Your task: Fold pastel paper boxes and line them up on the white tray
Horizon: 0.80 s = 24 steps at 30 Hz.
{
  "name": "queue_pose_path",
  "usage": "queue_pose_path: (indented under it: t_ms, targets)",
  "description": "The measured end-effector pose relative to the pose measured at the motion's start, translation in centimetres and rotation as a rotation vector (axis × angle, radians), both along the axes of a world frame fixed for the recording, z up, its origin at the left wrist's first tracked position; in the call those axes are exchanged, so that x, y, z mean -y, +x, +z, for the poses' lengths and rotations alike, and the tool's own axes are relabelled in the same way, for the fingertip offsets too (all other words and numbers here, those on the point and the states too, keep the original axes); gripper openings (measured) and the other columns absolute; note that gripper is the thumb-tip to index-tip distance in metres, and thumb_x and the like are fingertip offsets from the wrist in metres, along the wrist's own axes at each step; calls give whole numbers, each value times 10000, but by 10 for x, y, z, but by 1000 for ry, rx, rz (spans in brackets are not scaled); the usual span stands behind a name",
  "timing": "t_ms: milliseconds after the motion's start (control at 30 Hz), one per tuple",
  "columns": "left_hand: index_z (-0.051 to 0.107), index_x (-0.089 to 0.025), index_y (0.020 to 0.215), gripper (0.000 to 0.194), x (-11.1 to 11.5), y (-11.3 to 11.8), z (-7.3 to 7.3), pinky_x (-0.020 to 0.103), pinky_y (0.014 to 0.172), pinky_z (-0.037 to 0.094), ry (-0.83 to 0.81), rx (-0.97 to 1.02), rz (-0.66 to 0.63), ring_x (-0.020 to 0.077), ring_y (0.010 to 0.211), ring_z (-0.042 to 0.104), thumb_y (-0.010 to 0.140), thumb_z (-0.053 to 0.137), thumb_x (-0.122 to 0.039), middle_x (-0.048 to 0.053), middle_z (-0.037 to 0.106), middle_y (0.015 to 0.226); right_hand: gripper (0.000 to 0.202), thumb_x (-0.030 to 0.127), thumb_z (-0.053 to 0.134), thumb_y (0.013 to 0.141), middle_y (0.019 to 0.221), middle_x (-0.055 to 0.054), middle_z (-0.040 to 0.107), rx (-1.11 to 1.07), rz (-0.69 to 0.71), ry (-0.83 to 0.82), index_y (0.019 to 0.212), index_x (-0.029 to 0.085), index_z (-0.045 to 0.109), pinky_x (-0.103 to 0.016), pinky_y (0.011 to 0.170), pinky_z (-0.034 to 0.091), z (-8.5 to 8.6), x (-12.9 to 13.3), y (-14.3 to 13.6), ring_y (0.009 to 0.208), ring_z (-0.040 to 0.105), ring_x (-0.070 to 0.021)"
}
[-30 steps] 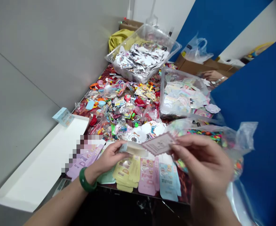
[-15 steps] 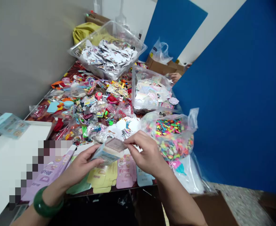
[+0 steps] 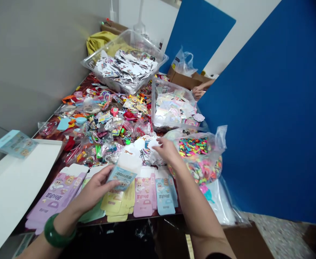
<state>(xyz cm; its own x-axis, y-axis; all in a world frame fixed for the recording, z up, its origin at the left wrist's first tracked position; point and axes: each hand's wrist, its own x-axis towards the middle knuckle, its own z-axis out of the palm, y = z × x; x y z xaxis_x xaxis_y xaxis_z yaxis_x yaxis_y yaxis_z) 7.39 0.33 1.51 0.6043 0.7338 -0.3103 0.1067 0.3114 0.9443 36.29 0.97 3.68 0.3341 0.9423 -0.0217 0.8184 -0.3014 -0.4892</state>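
Note:
A small light-blue printed carton (image 3: 122, 178) is held in my left hand (image 3: 100, 185), thumb in front and fingers behind. Its white top flap stands up at the open end. My right hand (image 3: 167, 151) reaches over a loose pile of white die-cut stickers (image 3: 144, 145). Thumb and index finger close on the edge of one sticker there; its print is hard to make out. Below my hands lie flat cartons in rows: purple (image 3: 55, 198), yellow (image 3: 117, 207), pink (image 3: 143, 196) and blue (image 3: 165, 194).
Bagged trinkets (image 3: 106, 122) cover the table's middle. Behind them stand a clear bin of paper cutouts (image 3: 85, 63) and a smaller tub of cards (image 3: 154, 108). A bag of bright plastic pieces (image 3: 217, 162) sits right, beside a blue panel (image 3: 268, 126). Another person's hand (image 3: 199, 91) shows beyond.
My right hand has left the carton's opening and moved up to the sticker pile. The carton has tilted so its printed front faces me, and the greyish piece at its opening is out of sight.

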Motion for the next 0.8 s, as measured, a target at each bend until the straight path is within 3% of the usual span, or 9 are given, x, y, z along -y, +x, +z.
queue_pose_path:
  t_ms: [100,267,333,433,533,600,667,800]
  targets:
    - [541,-206,1165,450,3,0,-2,342,915,495,5,5,-4,246,1050,614,762,680,-350,50,659,1147,444,438,615,763,1078,-151,647,154,9,-191,1092,140,603,-328,815,430,-19,-14,-12,984,588,-254]
    - [541,-196,1186,487,1,-5,-1,344,921,493,-15,8,34,256,1083,598,748,690,-349,65,641,1189,331,392,532,828,1021,-148,664,265,-26,-139,1025,144,628,-300,816,413,-28,-12,-25,964,590,-230]
    - [546,-195,1179,479,0,-6,0,344,921,491,-15,18,43,255,1082,598,748,689,-348,64,644,1180,270,347,486,852,956,-116,687,209,-68,-73,956,172,664,-287,789,416,-26,-7,-21,900,608,-214]
    - [558,-192,1156,445,-2,-3,0,337,909,491,-2,21,28,247,1051,609,756,680,-344,58,664,1133,254,308,466,850,900,-80,698,47,-210,172,885,186,686,-281,758,422,-20,2,-10,835,611,-203]
    - [550,-192,1166,437,-2,1,-2,328,891,491,-1,26,22,235,1027,613,770,661,-338,49,673,1102,250,365,526,814,747,-46,671,-310,-280,395,763,162,663,-272,660,436,-6,13,-8,705,590,-185]
    - [543,-189,1175,436,-1,4,-4,328,883,491,5,36,24,232,1022,610,776,652,-329,52,664,1107,250,388,569,795,674,-21,636,-556,-222,434,706,166,640,-263,604,432,7,21,-15,640,568,-166]
    - [539,-186,1178,433,0,7,-6,330,885,486,24,47,17,230,1020,604,780,650,-317,54,655,1106,216,369,604,787,741,-26,645,-663,-100,471,692,178,638,-275,642,448,20,28,-28,704,588,-171]
    - [540,-190,1178,422,3,10,-7,339,911,467,65,89,1,230,1032,589,786,649,-303,55,640,1107,138,282,613,802,999,-64,647,-449,204,492,701,209,672,-365,859,437,43,39,-64,974,580,-211]
